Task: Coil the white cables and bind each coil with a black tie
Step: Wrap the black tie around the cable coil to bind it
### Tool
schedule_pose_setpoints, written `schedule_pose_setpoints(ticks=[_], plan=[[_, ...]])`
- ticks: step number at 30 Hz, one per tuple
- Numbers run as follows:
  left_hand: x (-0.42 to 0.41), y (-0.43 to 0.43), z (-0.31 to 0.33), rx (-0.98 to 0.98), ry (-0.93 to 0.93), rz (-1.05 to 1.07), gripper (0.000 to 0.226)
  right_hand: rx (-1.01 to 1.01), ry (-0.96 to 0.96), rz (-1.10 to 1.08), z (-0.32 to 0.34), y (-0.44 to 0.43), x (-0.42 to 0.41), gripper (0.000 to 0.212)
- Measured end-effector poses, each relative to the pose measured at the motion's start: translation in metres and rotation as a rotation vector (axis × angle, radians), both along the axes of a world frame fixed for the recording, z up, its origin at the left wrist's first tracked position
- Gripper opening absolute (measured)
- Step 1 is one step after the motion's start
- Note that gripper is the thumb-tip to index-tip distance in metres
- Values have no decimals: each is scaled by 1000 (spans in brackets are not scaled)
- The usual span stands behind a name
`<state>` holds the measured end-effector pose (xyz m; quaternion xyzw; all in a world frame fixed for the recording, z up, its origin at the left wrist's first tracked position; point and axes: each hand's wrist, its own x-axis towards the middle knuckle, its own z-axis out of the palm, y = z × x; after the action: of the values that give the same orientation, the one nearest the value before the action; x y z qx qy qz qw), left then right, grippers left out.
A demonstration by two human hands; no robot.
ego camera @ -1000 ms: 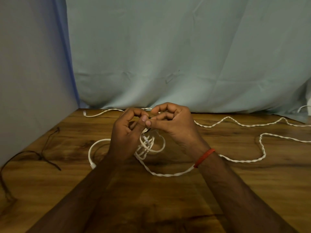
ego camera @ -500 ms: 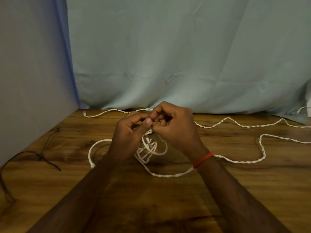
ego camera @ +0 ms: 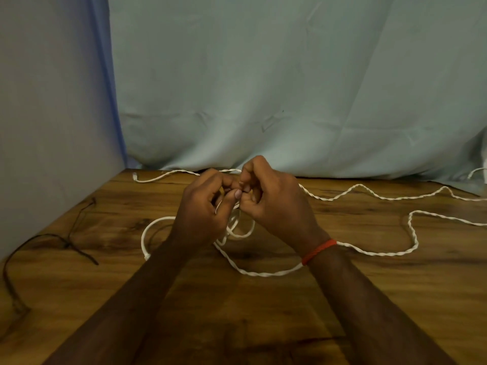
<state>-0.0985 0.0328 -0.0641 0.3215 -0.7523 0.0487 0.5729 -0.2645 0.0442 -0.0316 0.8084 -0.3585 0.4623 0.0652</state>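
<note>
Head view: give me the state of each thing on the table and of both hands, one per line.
Left hand: closed, pinching the coil.
Right hand: closed, pinching the coil.
Coil: small loops held between the hands, unbound.
White cable: mostly uncoiled, trailing right across the table.
Black ties: lying loose at left, unused.

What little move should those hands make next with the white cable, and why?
Probably draw in another loop: both the left hand and right hand pinch a small coil, while much white cable trails loose across the table.
</note>
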Motion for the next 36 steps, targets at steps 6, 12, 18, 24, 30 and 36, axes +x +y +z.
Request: schedule_pose_setpoints(ticks=[6,12,18,24,30,36], plan=[[-1,-3,-3,44,87,-25,6,531,-348,292,6,-4,-9,25],[-3,0,-1,48,154,-57,5,707,-477,451,5,-11,-17,24],[-3,-1,-2,88,235,-117,5,658,-406,388,1,-14,-16,17],[2,-2,-3,105,241,-143,3,758,-405,418,-5,-14,-9,11],[2,0,0,103,194,-153,8,817,-398,419,-2,-12,-12,6],[0,2,3,196,334,-206,18,799,-452,479,1,-9,-8,12]])
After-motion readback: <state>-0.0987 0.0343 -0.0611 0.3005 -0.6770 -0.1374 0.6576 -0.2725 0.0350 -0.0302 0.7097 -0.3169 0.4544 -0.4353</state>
